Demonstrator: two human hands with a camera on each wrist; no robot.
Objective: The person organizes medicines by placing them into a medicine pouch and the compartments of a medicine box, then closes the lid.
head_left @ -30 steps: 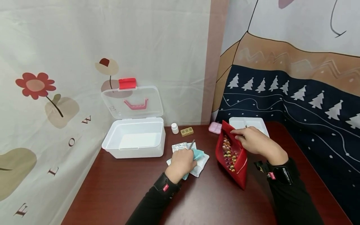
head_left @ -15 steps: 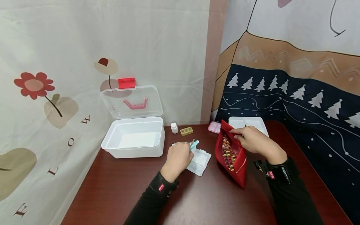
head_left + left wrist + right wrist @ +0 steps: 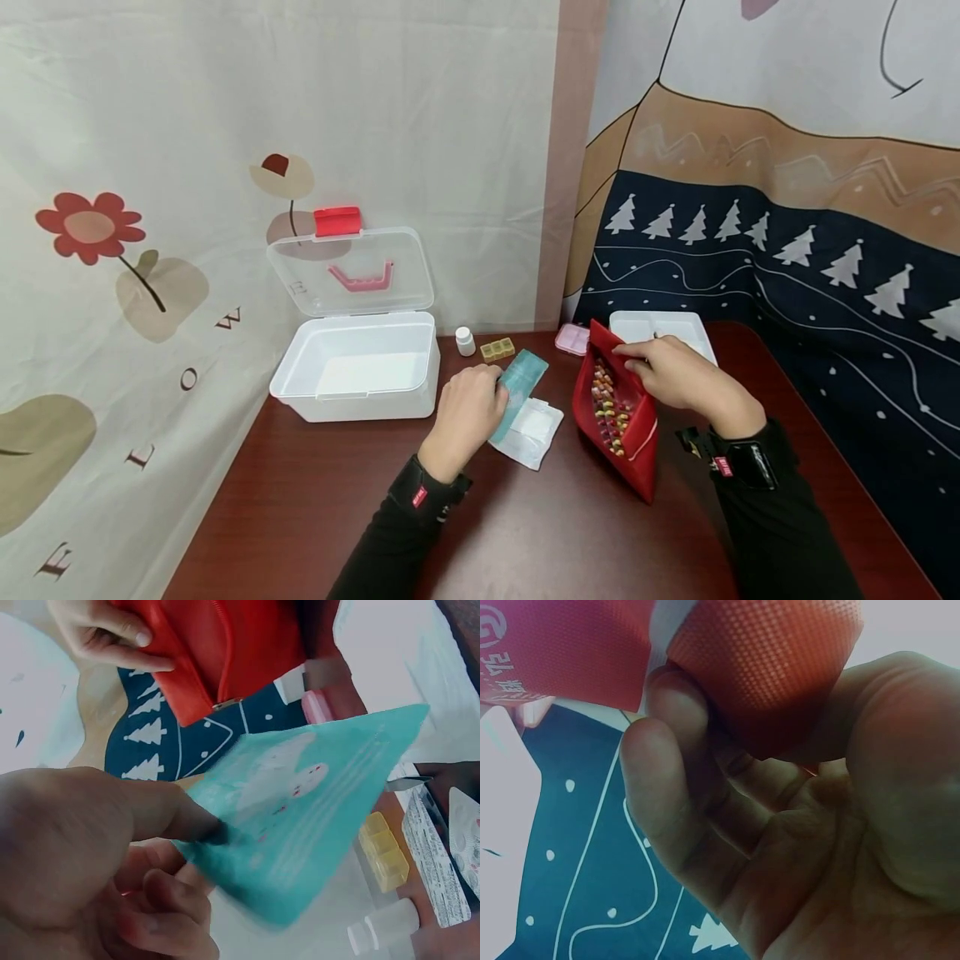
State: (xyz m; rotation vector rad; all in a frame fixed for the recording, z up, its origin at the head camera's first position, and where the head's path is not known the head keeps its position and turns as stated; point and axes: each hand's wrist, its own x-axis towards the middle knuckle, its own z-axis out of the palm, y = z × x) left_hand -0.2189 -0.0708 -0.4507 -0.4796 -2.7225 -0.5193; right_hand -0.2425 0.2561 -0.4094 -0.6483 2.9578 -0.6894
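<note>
My left hand (image 3: 467, 417) pinches a teal flat packet (image 3: 523, 385) by its edge, thumb on top in the left wrist view. The packet is tilted above the table, over a white packet (image 3: 531, 433). Under it, the left wrist view shows the tip of a thin metal tool (image 3: 409, 782), a silver printed strip (image 3: 433, 859) and a blister pack (image 3: 465, 832). My right hand (image 3: 686, 383) grips the rim of a red zippered pouch (image 3: 641, 433). The pouch gapes, and blister strips of coloured capsules (image 3: 611, 408) show inside.
An open white plastic box (image 3: 360, 408) with its clear lid raised stands at left. Behind the packets are a white bottle (image 3: 465, 341) and a yellow pill case (image 3: 498, 349). A pink pill case (image 3: 573, 339) and a white tray (image 3: 693, 325) lie behind the pouch.
My left hand has drawn back slightly left and holds the teal packet raised, with its face now showing. The white packet beneath is more exposed. My right hand and the pouch stay put.
</note>
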